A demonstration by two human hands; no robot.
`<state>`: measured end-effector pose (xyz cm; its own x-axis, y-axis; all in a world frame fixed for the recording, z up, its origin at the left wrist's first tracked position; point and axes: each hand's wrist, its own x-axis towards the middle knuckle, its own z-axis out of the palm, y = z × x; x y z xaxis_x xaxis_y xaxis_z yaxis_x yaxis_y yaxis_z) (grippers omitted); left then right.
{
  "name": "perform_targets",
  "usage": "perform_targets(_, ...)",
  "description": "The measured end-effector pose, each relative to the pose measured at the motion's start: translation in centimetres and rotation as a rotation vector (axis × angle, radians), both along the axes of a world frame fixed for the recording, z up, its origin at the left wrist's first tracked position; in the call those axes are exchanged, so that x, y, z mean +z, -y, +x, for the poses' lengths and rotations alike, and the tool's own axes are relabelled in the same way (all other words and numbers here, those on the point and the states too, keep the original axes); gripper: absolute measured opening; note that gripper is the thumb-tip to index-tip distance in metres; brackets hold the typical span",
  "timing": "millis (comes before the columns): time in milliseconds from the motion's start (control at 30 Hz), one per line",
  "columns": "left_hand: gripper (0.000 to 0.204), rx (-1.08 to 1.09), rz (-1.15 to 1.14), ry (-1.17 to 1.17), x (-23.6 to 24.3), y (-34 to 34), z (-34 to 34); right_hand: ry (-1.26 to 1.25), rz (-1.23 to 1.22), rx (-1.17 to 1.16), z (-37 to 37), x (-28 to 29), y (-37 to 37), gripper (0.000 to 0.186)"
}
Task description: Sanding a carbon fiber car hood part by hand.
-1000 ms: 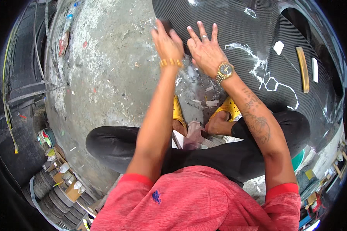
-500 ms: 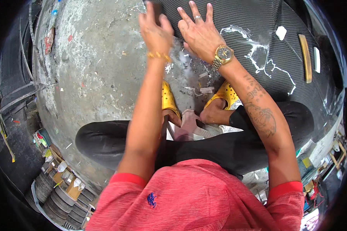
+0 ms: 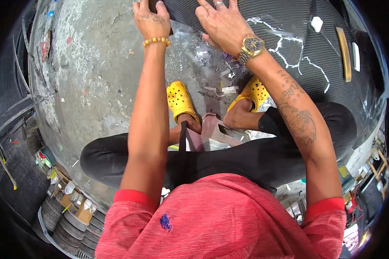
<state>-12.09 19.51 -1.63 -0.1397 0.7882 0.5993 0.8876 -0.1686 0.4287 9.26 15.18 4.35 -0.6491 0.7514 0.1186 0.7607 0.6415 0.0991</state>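
Observation:
A dark flat block (image 3: 153, 6) is gripped in my left hand (image 3: 152, 20), thumb on one side and fingers on the other, at the panel's left edge. My fingertips there are partly cut off by the top of the picture. My right hand (image 3: 222, 25) lies with spread fingers on the black carbon-weave panel (image 3: 285, 17), holding nothing. Wet white streaks (image 3: 279, 42) run over the panel beside my right wrist.
On the panel's right lie a small white piece (image 3: 317, 24), a tan strip (image 3: 344, 54) and a white strip (image 3: 355, 56). Scraps (image 3: 229, 90) litter the grey floor (image 3: 103, 64) between my yellow clogs (image 3: 180, 102). Black parts (image 3: 13, 116) stand at left.
My left hand has shifted left and up in the picture with the dark block, its blur gone. The right hand stays on the panel, slightly higher in view.

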Motion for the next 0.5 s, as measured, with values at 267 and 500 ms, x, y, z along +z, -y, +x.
perform_targets(267, 0.056, -0.149, -0.048, 0.11, 0.6, 4.3, 2.0, -0.01, 0.001, -0.005, 0.4, 0.5, 0.1, 0.039)
perform_targets(500, 0.06, -0.165, -0.126, 0.213, 0.1, 9.7, 5.9, 0.036, -0.107, -0.028, 1.4, 0.2, 0.4, 0.038)
